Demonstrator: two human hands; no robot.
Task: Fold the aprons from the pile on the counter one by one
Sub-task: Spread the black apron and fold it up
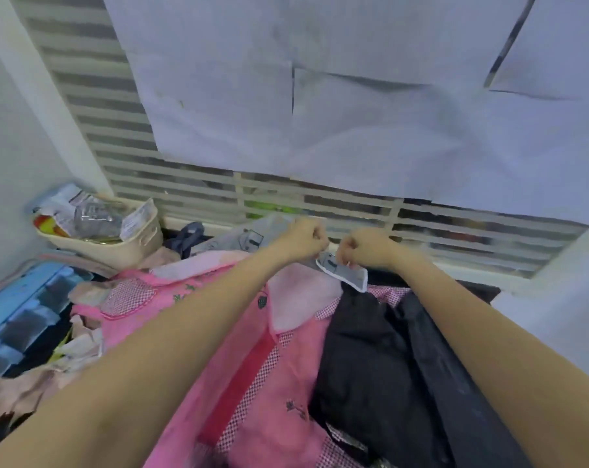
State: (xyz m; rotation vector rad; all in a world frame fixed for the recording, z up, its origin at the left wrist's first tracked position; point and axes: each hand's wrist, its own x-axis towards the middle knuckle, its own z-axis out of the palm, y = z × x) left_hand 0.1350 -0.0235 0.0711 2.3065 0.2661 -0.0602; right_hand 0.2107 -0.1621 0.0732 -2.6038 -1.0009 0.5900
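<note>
A pile of aprons covers the counter. On top lie a pink apron [252, 349] with checked trim and a black apron [381, 366] to its right. At the far end sits a grey printed apron [345, 271] with white edging. My left hand [303, 238] is curled into a fist on the grey apron's upper edge. My right hand [364, 248] pinches the same grey cloth just to the right. Both arms reach forward over the pile.
A cream basket [117, 244] full of papers and packets stands at the back left. A blue box [19, 309] lies at the left edge. Beige cloth [22, 390] hangs at the lower left. A slatted window with white sheets [353, 113] closes the far side.
</note>
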